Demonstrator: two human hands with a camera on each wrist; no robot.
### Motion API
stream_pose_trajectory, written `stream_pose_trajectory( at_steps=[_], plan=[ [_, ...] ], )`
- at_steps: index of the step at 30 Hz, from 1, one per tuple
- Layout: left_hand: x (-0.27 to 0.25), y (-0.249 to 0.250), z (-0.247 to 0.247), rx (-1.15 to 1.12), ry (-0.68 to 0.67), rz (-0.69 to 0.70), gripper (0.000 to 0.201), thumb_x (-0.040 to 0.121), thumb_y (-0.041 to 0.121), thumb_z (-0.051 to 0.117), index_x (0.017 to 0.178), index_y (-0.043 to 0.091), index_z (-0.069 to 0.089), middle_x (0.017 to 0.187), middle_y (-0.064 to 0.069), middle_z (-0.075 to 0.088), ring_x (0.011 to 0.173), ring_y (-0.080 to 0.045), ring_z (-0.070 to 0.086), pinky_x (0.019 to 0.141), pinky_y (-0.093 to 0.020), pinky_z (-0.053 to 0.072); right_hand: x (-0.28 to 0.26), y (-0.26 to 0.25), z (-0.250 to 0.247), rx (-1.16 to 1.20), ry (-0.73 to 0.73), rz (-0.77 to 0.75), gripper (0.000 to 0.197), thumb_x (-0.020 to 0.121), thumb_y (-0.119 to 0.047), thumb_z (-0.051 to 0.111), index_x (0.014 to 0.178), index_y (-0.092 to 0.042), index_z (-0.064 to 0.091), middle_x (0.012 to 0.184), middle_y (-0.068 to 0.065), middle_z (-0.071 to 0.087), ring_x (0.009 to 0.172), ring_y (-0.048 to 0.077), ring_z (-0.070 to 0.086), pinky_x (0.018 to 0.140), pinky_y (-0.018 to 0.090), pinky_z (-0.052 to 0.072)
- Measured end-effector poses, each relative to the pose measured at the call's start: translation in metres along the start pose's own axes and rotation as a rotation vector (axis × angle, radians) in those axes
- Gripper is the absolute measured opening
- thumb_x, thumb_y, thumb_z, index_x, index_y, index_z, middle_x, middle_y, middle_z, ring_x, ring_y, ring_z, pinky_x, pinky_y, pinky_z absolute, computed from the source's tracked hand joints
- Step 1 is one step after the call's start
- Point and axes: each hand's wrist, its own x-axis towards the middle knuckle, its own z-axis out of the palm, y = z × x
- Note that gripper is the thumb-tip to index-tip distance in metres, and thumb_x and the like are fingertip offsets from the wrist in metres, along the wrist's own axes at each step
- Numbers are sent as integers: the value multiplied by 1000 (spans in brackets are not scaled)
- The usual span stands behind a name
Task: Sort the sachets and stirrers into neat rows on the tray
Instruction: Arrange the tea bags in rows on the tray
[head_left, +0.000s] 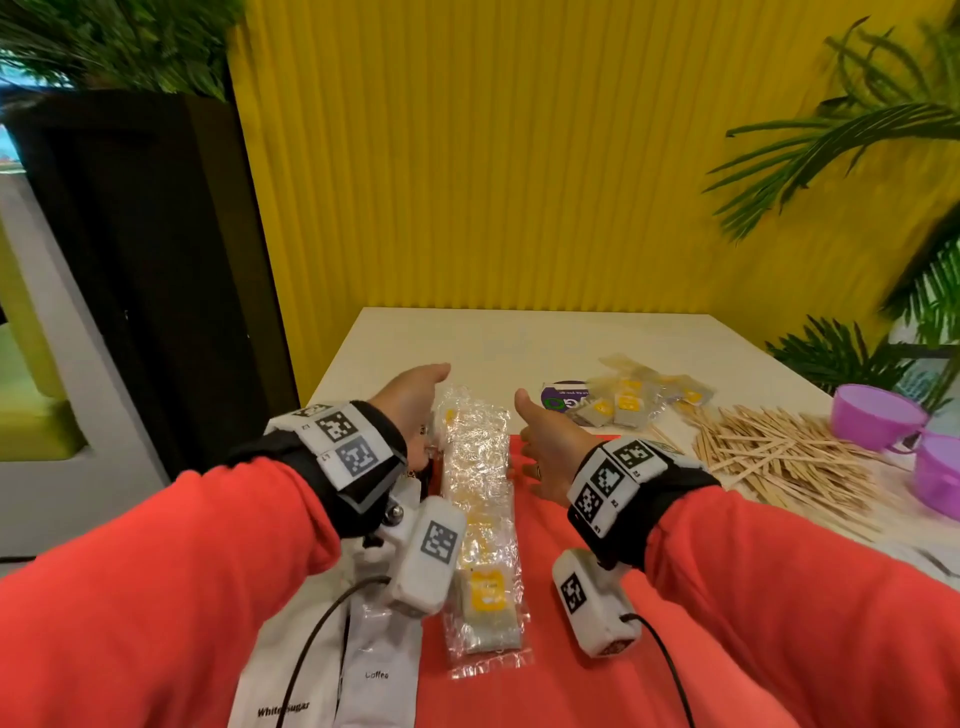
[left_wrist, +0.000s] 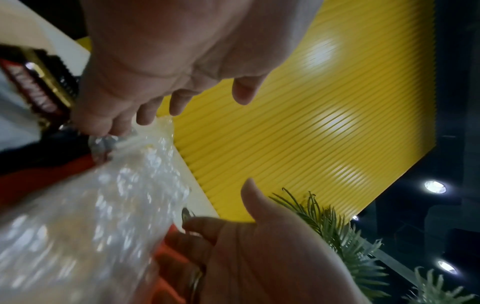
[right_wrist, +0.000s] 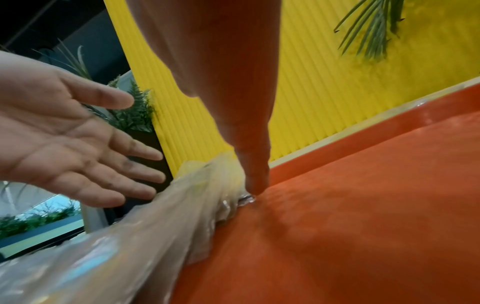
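Observation:
A row of clear-wrapped tea sachets (head_left: 480, 499) with yellow labels runs front to back on the red tray (head_left: 524, 696). My left hand (head_left: 415, 410) stands on the row's left side, fingers straight and spread, its fingertips (left_wrist: 145, 117) touching the far end of the wrappers (left_wrist: 103, 205). On the row's right side is my right hand (head_left: 545, 447), also straight-fingered, with one finger (right_wrist: 249, 156) pressed against the wrappers' edge (right_wrist: 155, 216) on the tray floor (right_wrist: 337, 205). Neither hand grips anything. White "Coffee" (head_left: 374, 670) and "White Sugar" (head_left: 283, 709) sachets lie at the tray's left.
On the white table right of the tray lie a loose pile of tea sachets (head_left: 634, 400), a heap of wooden stirrers (head_left: 779, 457) and purple cups (head_left: 878, 415). A round purple card (head_left: 561, 397) sits behind the tray. A yellow ribbed wall stands behind the table.

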Motion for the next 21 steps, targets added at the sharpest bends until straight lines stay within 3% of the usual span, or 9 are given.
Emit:
stream_pose_trajectory(
  at_steps=[2, 5, 7, 8, 10, 14, 16, 18, 21],
  plan=[
    [3, 10, -4, 35, 38, 54, 62, 96, 39, 42, 148, 12, 21, 155, -12, 18, 142, -34, 16, 115, -49, 15, 3, -3, -3, 44, 1, 16, 74, 93, -59, 32, 148, -10, 18, 152, 11, 26, 134, 29, 32, 109, 42, 30],
    [12, 16, -5, 113, 84, 84, 47, 99, 31, 40, 142, 10, 35, 142, -9, 39, 139, -32, 22, 111, -47, 24, 7, -8, -1, 105, -24, 27, 76, 93, -60, 31, 150, -13, 13, 156, 11, 16, 141, 32, 19, 112, 47, 22],
    [19, 17, -4, 157, 110, 54, 42, 99, 30, 41, 136, 11, 42, 125, -7, 44, 134, -33, 29, 99, -43, 36, 13, -8, 1, 66, -17, 35, 68, 93, -60, 31, 143, -13, 32, 144, 12, 36, 130, 32, 36, 103, 48, 32],
    [21, 17, -2, 173, 121, 40, 41, 98, 31, 43, 133, 10, 44, 119, -7, 42, 131, -33, 32, 94, -41, 39, 16, -8, 3, 44, -18, 29, 56, 92, -61, 31, 124, -18, 49, 123, 10, 50, 110, 29, 50, 88, 44, 42],
    [26, 16, 1, 200, 125, 15, 37, 97, 33, 45, 123, 8, 48, 110, -7, 40, 114, -31, 42, 89, -38, 41, 18, -8, 6, 10, -25, 19, 40, 91, -63, 30, 82, -27, 43, 81, 1, 45, 68, 18, 44, 59, 32, 37],
    [35, 13, 4, 238, 101, -22, 34, 93, 36, 51, 110, 8, 48, 90, -3, 47, 67, -17, 43, 63, -29, 43, 19, -6, 8, 31, -69, 43, 49, 89, -67, 30, 112, -25, 39, 85, 0, 44, 63, 16, 39, 56, 28, 35],
    [37, 12, 3, 241, 60, -47, 39, 94, 36, 50, 118, 6, 47, 100, -6, 49, 77, -21, 51, 69, -29, 46, 17, -5, 5, 46, -95, 73, 52, 87, -69, 32, 113, -25, 37, 90, 0, 42, 61, 16, 36, 55, 28, 34],
    [39, 11, 2, 238, 11, -66, 48, 95, 37, 47, 129, 4, 43, 120, -12, 48, 96, -28, 53, 89, -35, 43, 21, -4, 3, 26, -90, 78, 51, 84, -71, 33, 106, -25, 37, 97, 1, 41, 62, 17, 36, 58, 30, 36],
    [35, 11, 3, 197, -51, -83, 52, 95, 36, 47, 138, 9, 36, 131, -17, 43, 84, -26, 54, 86, -38, 42, 21, -4, 0, 65, -81, 80, 49, 81, -73, 36, 98, -27, 42, 97, 0, 41, 65, 18, 36, 65, 33, 39]
  ],
)
